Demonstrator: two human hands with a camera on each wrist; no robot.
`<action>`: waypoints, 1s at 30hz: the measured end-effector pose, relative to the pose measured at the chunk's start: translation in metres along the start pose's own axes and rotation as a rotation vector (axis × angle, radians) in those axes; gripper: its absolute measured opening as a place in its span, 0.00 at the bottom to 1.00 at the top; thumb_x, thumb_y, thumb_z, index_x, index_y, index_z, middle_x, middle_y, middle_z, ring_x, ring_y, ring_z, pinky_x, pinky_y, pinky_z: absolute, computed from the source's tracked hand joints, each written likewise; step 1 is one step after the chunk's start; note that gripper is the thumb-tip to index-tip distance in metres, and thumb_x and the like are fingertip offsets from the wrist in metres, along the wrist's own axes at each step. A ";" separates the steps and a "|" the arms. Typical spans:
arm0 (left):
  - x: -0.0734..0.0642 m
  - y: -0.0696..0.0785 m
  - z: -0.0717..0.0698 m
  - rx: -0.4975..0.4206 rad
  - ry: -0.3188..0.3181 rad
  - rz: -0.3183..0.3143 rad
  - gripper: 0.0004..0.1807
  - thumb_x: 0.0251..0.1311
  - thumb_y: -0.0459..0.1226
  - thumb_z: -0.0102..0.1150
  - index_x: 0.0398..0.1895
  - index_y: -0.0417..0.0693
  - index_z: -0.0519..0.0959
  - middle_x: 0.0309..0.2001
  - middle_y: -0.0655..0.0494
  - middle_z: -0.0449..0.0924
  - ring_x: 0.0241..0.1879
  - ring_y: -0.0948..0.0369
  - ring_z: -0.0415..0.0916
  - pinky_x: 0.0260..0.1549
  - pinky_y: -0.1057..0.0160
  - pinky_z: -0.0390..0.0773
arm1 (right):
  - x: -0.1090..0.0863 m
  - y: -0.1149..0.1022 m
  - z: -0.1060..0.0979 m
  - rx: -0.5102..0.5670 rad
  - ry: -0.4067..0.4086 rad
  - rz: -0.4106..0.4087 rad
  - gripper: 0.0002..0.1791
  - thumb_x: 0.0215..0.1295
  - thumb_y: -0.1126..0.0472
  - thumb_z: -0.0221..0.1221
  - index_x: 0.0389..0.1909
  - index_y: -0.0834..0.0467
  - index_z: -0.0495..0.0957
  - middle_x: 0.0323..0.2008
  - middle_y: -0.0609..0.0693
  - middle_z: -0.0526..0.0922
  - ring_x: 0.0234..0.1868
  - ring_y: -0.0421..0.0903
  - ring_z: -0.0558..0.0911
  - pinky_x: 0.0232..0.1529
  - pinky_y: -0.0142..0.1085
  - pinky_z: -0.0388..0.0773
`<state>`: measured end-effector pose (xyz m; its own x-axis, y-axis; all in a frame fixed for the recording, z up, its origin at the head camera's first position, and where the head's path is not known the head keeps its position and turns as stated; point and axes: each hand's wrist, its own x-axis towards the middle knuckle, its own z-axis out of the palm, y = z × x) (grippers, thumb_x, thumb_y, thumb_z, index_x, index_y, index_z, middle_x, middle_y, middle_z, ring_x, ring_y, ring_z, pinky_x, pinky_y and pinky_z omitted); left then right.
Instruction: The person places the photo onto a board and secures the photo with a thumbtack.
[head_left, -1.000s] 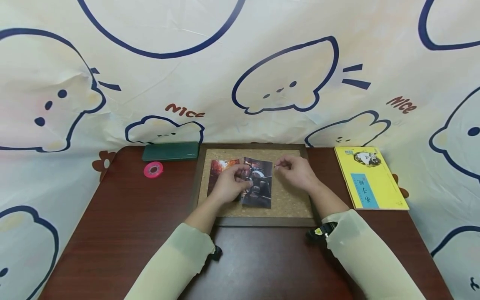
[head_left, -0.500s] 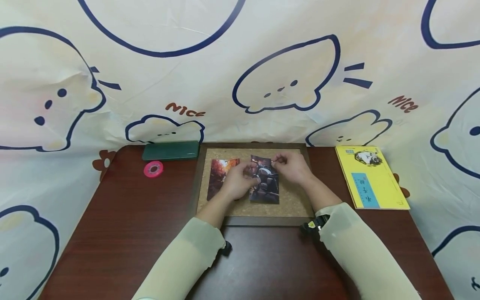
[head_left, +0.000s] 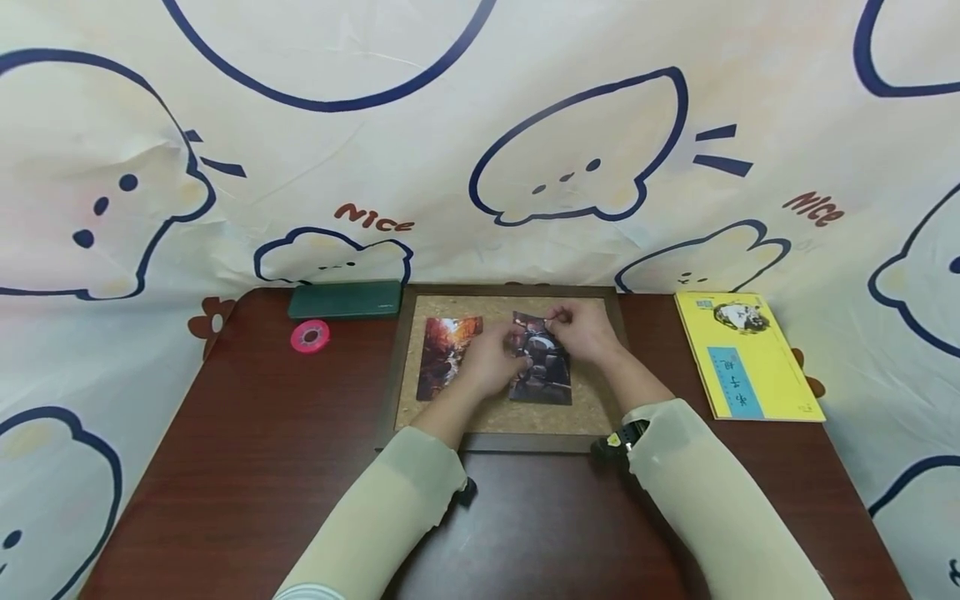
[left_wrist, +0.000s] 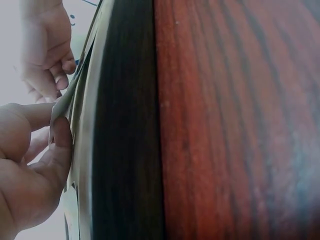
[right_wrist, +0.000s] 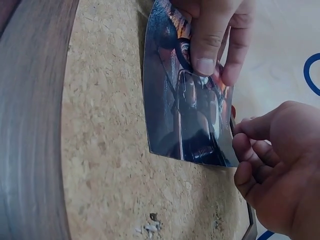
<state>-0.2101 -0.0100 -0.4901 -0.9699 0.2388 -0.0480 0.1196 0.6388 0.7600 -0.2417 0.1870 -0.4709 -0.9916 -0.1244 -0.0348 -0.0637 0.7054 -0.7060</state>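
Observation:
A dark glossy photo (head_left: 542, 385) of a car interior is held over a framed corkboard (head_left: 592, 404). My left hand (head_left: 491, 360) pinches its left side, the thumb lying flat on the picture in the right wrist view; edge-on in the left wrist view, the photo (left_wrist: 61, 106) bends slightly. At the photo's upper right corner, my right hand (head_left: 588, 331) brings thumb and forefinger together on something small, mostly hidden by the fingertips; I cannot tell its kind. A second photo (head_left: 438, 367), with orange foliage, lies on the board's left part, partly covered by my left hand.
Behind the board's left corner stands a dark green case (head_left: 345, 300), with a pink ring-shaped roll (head_left: 310, 336) in front of it. A yellow book (head_left: 772, 367) lies on the right of the brown table (head_left: 225, 467). A patterned cloth (head_left: 450, 167) hangs behind.
My left hand has carried the dark photo rightward across the board, uncovering more of the orange photo. My right hand has stayed near its place and now meets the dark photo's upper right corner.

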 end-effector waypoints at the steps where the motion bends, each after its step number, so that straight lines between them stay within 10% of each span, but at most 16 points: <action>1: 0.001 0.000 0.000 0.008 -0.003 0.001 0.27 0.58 0.38 0.76 0.62 0.48 0.80 0.51 0.51 0.83 0.43 0.56 0.80 0.46 0.54 0.80 | 0.001 0.000 0.000 -0.010 -0.003 0.001 0.08 0.73 0.62 0.60 0.46 0.60 0.84 0.39 0.55 0.86 0.40 0.50 0.82 0.42 0.42 0.79; 30: 0.002 0.001 0.007 0.135 -0.003 0.031 0.29 0.55 0.43 0.77 0.60 0.43 0.82 0.51 0.46 0.77 0.46 0.51 0.79 0.50 0.53 0.79 | 0.020 -0.012 0.006 -0.289 -0.154 0.050 0.11 0.73 0.62 0.57 0.46 0.53 0.88 0.41 0.51 0.87 0.41 0.50 0.81 0.44 0.44 0.76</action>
<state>-0.2108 -0.0042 -0.4941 -0.9647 0.2618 -0.0279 0.1770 0.7235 0.6673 -0.2603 0.1719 -0.4680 -0.9671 -0.1727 -0.1866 -0.0661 0.8793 -0.4716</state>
